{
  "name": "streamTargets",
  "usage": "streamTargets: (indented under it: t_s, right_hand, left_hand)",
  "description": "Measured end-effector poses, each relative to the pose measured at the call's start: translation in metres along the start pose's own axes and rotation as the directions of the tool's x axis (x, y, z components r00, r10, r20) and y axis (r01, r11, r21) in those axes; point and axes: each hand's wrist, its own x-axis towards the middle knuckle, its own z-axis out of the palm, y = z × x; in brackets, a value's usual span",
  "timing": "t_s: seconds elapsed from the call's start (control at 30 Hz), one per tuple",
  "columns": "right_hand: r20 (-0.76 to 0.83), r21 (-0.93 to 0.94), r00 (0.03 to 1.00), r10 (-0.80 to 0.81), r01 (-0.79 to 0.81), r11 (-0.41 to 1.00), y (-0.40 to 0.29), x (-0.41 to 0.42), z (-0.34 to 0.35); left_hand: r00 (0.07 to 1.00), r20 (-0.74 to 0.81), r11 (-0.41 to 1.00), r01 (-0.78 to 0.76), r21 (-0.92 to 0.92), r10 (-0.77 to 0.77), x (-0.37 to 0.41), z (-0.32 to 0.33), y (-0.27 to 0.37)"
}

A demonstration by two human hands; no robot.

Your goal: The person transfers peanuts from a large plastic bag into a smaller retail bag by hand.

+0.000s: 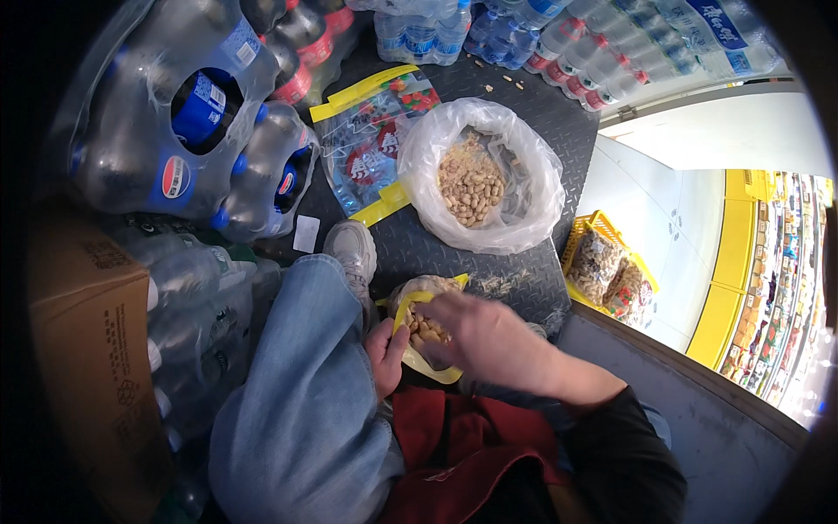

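My left hand (385,360) grips the yellow rim of a clear plastic bag (419,286) between thumb and fingers. Unshelled peanuts (425,327) show inside its mouth. Over that mouth is my right hand (474,331), blurred by motion; its fingertips are partly hidden, so I cannot see whether they hold anything. Beyond the hands stands a large white translucent plastic bag (484,239) with its sides rolled down. More peanuts (478,193) and pale bits lie in it. Flat printed bags (366,141) with yellow edges lie to its left.
Shrink-wrapped cola bottles (131,164) and a cardboard box (91,314) crowd the left. Water bottle packs (419,39) line the back. A yellow basket (599,226) with filled peanut bags (596,255) stands right of the dark textured floor plate (393,255). Shelves (766,275) are farther right.
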Motion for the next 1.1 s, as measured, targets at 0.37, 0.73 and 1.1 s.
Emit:
streamTargets:
  t_s: [0.37, 0.73, 1.1]
  right_hand:
    - [-0.380, 0.002, 0.705, 0.599, -0.647, 0.762, 0.211, 0.157, 0.130]
    - [-0.622, 0.340, 0.549, 0.558, -0.453, 0.824, 0.240, 0.129, 0.115]
    - [-0.388, -0.254, 0.846, 0.366, -0.480, 0.840, 0.249, 0.124, 0.134]
  left_hand:
    - [0.994, 0.107, 1.000, 0.001, 0.016, -0.003, -0.003, -0.003, -0.014]
    - [0.989, 0.107, 0.992, 0.106, -0.071, -0.098, -0.003, -0.004, 0.002]
    - [0.981, 0.191, 0.999, 0.012, 0.038, -0.019, -0.005, -0.009, -0.021]
